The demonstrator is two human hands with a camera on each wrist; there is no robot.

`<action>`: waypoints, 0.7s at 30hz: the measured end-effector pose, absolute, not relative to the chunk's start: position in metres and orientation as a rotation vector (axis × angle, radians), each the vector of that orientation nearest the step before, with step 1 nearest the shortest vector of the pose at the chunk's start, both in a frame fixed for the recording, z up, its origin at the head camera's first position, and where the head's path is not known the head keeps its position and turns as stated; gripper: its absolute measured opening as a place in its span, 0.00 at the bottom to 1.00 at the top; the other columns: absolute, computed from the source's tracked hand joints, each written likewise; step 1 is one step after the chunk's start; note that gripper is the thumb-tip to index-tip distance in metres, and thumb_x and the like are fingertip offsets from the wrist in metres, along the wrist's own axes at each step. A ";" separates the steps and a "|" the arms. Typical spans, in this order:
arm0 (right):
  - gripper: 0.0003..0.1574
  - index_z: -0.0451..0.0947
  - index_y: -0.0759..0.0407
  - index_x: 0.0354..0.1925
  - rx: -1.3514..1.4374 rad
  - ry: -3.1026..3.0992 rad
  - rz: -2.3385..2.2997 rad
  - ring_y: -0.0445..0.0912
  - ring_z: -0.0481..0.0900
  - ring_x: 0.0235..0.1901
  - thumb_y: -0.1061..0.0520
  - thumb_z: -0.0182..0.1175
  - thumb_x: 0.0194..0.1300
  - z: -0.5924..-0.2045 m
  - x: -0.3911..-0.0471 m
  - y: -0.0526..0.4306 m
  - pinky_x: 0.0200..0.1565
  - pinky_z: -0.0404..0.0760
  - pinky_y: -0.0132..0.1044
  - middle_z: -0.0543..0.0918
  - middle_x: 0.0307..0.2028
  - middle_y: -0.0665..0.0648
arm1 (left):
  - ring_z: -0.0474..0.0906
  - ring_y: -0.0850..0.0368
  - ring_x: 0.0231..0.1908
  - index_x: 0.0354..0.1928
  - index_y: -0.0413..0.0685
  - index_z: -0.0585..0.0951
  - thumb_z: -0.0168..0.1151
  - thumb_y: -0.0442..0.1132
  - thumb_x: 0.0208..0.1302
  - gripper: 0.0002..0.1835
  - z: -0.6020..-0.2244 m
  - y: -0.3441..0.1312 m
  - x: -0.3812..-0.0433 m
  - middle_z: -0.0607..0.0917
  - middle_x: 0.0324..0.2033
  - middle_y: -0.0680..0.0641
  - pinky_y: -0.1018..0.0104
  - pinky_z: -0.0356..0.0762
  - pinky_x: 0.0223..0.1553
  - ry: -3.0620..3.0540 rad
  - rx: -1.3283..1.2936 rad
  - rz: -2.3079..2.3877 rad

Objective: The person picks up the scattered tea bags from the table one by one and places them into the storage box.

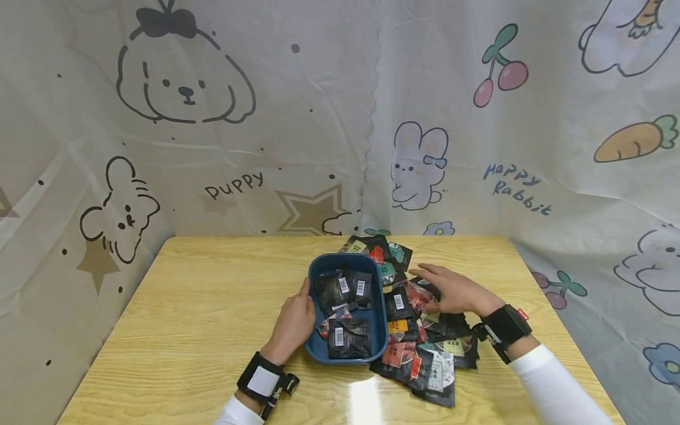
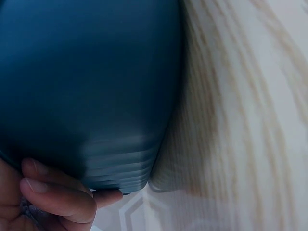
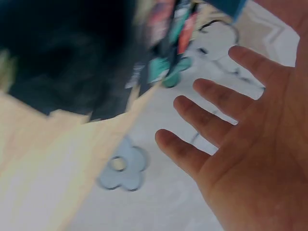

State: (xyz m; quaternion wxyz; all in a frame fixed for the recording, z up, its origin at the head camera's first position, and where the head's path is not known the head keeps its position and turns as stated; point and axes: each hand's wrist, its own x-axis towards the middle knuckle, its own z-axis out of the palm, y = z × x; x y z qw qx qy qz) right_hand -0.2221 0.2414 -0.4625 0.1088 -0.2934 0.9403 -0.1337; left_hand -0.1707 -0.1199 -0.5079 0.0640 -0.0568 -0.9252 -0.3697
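A blue plastic bin (image 1: 383,330) with black packets (image 1: 349,337) in it stands in the middle of the table. My left hand (image 1: 292,321) holds it at its left side; in the left wrist view bent fingers (image 2: 60,195) lie against the bin's outer wall (image 2: 96,86). Over a heap of dark printed packets (image 1: 409,360) to the right of the bin is my right hand (image 1: 451,289). Its fingers (image 3: 207,120) are spread and relaxed, and nothing shows in its palm. Beneath it, a red-printed packet (image 1: 419,295) is partly covered by the hand.
More packets (image 1: 390,268) lie behind the bin's right corner, near the table's back edge. The wooden table (image 1: 212,295) extends to the left of the bin. A printed cloth (image 1: 319,118) hangs behind and along both sides.
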 end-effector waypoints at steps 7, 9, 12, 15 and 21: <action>0.58 0.56 0.51 0.73 -0.782 2.664 -0.392 0.70 0.56 0.66 0.38 0.70 0.50 -0.483 -0.225 0.253 0.56 0.65 0.69 0.55 0.71 0.71 | 0.65 0.59 0.14 0.67 0.28 0.62 0.47 0.31 0.69 0.26 -0.509 -0.120 -0.170 0.74 0.16 0.44 0.65 0.62 0.15 -2.786 -0.174 -1.110; 0.58 0.55 0.50 0.73 -0.779 2.648 -0.374 0.70 0.57 0.66 0.37 0.69 0.51 -0.487 -0.225 0.254 0.56 0.65 0.68 0.56 0.71 0.71 | 0.65 0.59 0.14 0.68 0.29 0.62 0.47 0.31 0.69 0.26 -0.509 -0.120 -0.171 0.73 0.16 0.45 0.65 0.62 0.15 -2.788 -0.176 -1.112; 0.57 0.56 0.51 0.73 -0.804 2.652 -0.383 0.69 0.59 0.65 0.37 0.68 0.52 -0.490 -0.226 0.253 0.57 0.65 0.68 0.60 0.69 0.70 | 0.64 0.60 0.12 0.68 0.29 0.61 0.46 0.32 0.69 0.27 -0.510 -0.120 -0.171 0.70 0.14 0.48 0.66 0.61 0.15 -2.793 -0.169 -1.124; 0.54 0.58 0.53 0.72 -0.831 2.692 -0.396 0.67 0.63 0.62 0.41 0.69 0.53 -0.491 -0.226 0.251 0.56 0.68 0.65 0.65 0.66 0.68 | 0.63 0.60 0.11 0.68 0.30 0.61 0.46 0.32 0.70 0.27 -0.509 -0.120 -0.171 0.69 0.14 0.49 0.66 0.60 0.14 -2.790 -0.162 -1.131; 0.47 0.62 0.57 0.70 -0.856 2.779 -0.364 0.64 0.71 0.54 0.48 0.68 0.56 -0.493 -0.227 0.251 0.52 0.73 0.61 0.74 0.57 0.67 | 0.63 0.61 0.11 0.69 0.30 0.61 0.46 0.32 0.70 0.27 -0.510 -0.120 -0.172 0.68 0.13 0.50 0.67 0.60 0.13 -2.798 -0.150 -1.141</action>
